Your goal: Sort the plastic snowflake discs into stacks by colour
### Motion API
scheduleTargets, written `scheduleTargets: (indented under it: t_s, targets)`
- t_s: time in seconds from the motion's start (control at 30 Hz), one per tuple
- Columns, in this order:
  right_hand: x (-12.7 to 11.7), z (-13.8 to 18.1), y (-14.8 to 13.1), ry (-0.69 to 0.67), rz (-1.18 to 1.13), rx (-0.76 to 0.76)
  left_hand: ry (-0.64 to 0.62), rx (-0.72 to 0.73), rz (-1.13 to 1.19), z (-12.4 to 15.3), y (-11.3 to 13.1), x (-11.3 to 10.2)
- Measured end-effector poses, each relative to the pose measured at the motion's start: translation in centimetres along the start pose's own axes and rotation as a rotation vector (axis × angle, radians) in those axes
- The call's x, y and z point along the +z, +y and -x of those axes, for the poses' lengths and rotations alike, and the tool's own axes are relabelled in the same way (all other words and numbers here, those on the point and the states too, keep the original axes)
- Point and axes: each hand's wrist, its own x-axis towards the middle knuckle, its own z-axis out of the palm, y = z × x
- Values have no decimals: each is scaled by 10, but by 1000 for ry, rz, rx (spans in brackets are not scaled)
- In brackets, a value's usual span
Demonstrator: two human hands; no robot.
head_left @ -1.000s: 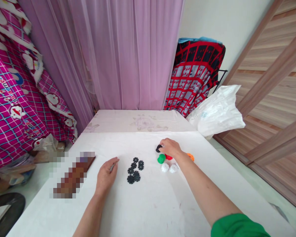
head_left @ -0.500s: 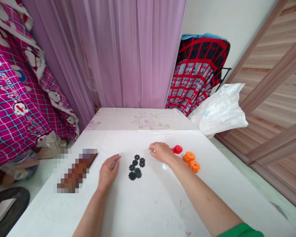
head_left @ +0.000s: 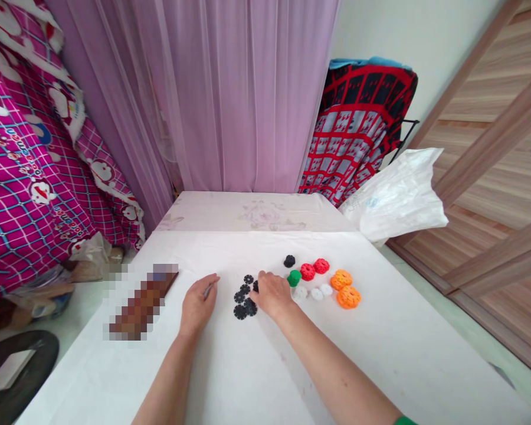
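My left hand point(head_left: 199, 301) rests on the white-covered table, its fingers closed on a small grey piece point(head_left: 208, 289) whose kind I cannot make out. To its right lies a loose group of black notched plastic discs point(head_left: 241, 311). My right hand point(head_left: 272, 293) is over the right edge of this group, thumb and fingers around a black notched disc point(head_left: 255, 286) that they partly cover. Beyond that hand sit a small black stack point(head_left: 289, 261), a green stack point(head_left: 294, 278), two red stacks point(head_left: 307, 271), several white discs point(head_left: 316, 293) and two orange stacks point(head_left: 348, 297).
A pixelated brown oblong point(head_left: 144, 304) lies at the table's left. Past the right edge stands a white plastic bag point(head_left: 398, 195). Purple curtains point(head_left: 256, 100) hang behind the table point(head_left: 248, 378); a dark round stool point(head_left: 44, 354) is at lower left.
My right hand has moved left and nearer, from beside the red stacks to the black discs. The black and green stacks and more white discs now show. My left hand stays put.
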Motion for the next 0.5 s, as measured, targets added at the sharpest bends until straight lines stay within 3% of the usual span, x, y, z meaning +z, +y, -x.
scheduleTargets:
  t_s: [0.23,0.5]
  targets:
    - [-3,3,3,-8,-30,-22,7,-5,1,1,3,-2]
    - [-46,-33,93,153,-106,103,9,6,-11,0,-2,-1]
